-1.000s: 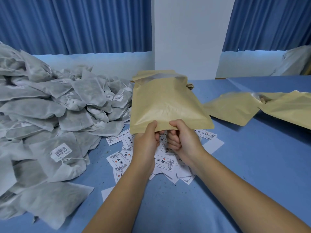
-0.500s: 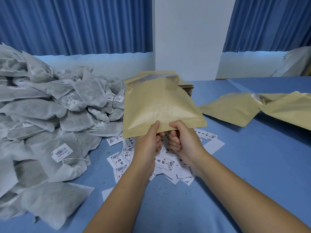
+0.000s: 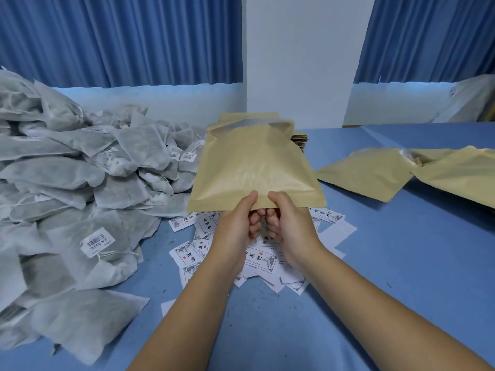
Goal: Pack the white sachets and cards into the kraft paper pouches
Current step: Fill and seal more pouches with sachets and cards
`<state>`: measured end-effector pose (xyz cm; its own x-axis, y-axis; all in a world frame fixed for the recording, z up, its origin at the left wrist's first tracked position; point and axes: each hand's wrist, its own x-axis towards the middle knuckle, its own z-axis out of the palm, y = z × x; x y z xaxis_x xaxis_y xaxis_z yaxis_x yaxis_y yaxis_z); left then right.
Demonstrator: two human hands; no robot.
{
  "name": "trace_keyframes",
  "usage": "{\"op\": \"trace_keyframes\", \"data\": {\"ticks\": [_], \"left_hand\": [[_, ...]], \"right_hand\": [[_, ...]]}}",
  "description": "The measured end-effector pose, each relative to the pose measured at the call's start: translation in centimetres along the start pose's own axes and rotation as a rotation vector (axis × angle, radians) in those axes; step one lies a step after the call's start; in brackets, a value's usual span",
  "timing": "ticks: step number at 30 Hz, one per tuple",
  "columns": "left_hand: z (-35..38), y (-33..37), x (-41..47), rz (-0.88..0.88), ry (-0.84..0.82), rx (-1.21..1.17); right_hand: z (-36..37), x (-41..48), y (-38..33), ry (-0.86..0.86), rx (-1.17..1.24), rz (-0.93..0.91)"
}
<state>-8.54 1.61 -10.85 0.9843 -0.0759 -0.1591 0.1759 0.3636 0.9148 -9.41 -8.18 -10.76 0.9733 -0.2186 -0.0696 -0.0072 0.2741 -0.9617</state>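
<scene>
A bulging kraft paper pouch (image 3: 254,164) is held up over the table, its open mouth pointing away from me. My left hand (image 3: 235,226) and my right hand (image 3: 290,226) both pinch its bottom edge, thumbs on top and fingers curled underneath. Below them lies a scatter of white printed cards (image 3: 257,258). A big heap of white sachets (image 3: 80,188) with barcode labels fills the left side of the table.
Filled kraft pouches (image 3: 375,172) lie on the blue table (image 3: 401,263) at the right. A stack of flat pouches (image 3: 300,140) shows behind the held one. A white pillar and blue curtains stand at the back.
The held pouch has shifted slightly left and its mouth has crumpled a little. Both hands keep the same pinch on its bottom edge.
</scene>
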Motion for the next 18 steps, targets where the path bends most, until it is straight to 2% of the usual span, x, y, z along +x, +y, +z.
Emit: {"op": "trace_keyframes", "data": {"ticks": [7, 10, 15, 18], "left_hand": [[-0.6, 0.8, 0.3, 0.036, 0.085, -0.187], [-0.9, 1.0, 0.4, 0.029, 0.128, -0.238], [-0.1, 0.3, -0.2, 0.0, -0.037, -0.029], [0.2, -0.1, -0.5, 0.047, 0.025, 0.082]], "right_hand": [[-0.9, 0.6, -0.4, 0.044, 0.079, -0.037], [-1.0, 0.9, -0.5, -0.021, 0.114, -0.063], [-0.8, 0.5, -0.3, -0.147, -0.028, -0.067], [-0.6, 0.2, -0.1, -0.169, -0.114, 0.015]]}}
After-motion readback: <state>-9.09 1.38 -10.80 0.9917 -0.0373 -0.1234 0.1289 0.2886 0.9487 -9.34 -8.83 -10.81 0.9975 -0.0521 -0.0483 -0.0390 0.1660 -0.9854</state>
